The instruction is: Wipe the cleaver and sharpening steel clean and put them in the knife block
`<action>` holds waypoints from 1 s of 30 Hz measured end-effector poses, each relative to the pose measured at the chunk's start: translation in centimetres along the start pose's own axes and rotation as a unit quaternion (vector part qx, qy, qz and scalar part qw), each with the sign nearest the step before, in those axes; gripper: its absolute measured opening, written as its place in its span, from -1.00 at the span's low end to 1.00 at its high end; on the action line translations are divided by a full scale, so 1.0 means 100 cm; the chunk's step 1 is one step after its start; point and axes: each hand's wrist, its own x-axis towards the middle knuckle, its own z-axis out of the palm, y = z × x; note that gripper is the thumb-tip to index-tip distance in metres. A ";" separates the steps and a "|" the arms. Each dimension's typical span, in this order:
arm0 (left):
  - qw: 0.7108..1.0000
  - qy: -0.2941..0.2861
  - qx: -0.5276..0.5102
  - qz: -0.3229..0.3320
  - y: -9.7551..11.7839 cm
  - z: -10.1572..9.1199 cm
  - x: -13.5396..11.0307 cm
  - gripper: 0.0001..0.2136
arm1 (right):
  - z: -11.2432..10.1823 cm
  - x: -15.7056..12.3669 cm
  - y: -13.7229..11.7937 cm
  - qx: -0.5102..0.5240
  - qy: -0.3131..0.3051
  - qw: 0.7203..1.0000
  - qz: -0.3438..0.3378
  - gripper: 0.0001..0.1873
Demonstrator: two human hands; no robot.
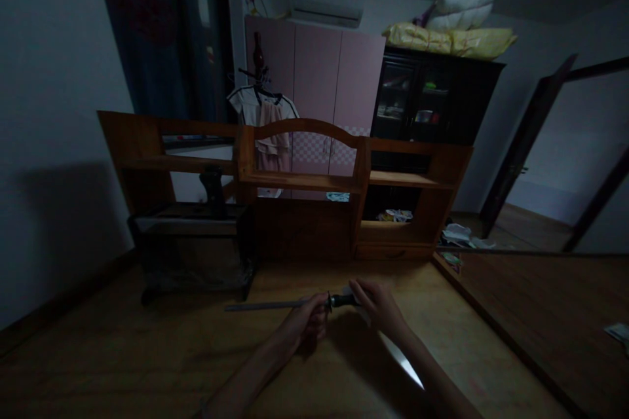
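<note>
A honing steel (pixel 265 306) lies level across the middle of the view, its thin grey rod pointing left and its black handle (pixel 343 300) to the right. My left hand (pixel 314 315) is closed round the rod just beside the guard. At the handle's end my right hand (pixel 376 303) is closed on a pale wipe (pixel 364 317), pressed against the handle; whether it is cloth or paper I cannot tell. Under my right forearm a bright white streak (pixel 409 368) shows on the wooden tabletop (pixel 196 353); blade or reflection, I cannot tell.
To the left stands a dark knife block (pixel 191 252) with a black handle (pixel 213 191) sticking up. A wooden shelf unit (pixel 304 180) runs along the back. Beyond are pink wardrobes (pixel 317 72), a dark cabinet (pixel 437 98) and a doorway on the right.
</note>
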 end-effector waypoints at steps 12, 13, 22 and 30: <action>0.999 0.016 -0.028 -0.005 -0.002 -0.003 0.001 -0.52 | -0.001 0.000 -0.005 -0.005 -0.004 1.000 -0.003 -0.53; 0.999 0.017 -0.034 -0.005 -0.004 -0.004 0.002 -0.52 | -0.001 0.000 -0.004 -0.005 -0.005 1.000 -0.003 -0.53; 0.998 -0.032 -0.053 0.005 -0.002 -0.006 0.006 -0.50 | -0.010 0.003 -0.003 0.023 0.011 0.999 0.019 -0.50; 0.999 -0.016 -0.034 -0.016 -0.001 -0.007 0.005 -0.46 | -0.011 0.008 0.014 0.081 0.003 0.993 0.081 -0.47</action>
